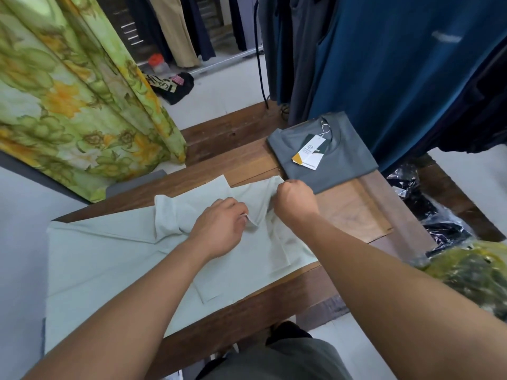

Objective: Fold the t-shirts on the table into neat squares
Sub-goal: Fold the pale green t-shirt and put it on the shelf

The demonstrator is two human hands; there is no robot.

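Pale shirt (109, 256) spread on table (343, 215), centre out to 8 o'clock. Left hand (219, 226): fingers curled, pinching a fold mid-shirt. Right hand (295, 200): closed fist gripping the shirt's far edge, 2 o'clock of left. Grey shirt (329, 160) folded, tag (308, 152) on top, 1 o'clock of right hand, just beside it.

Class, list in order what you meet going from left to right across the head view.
Floral curtain → left hand → right hand → black bags. Both hands grip the pale shirt, too wide to place.
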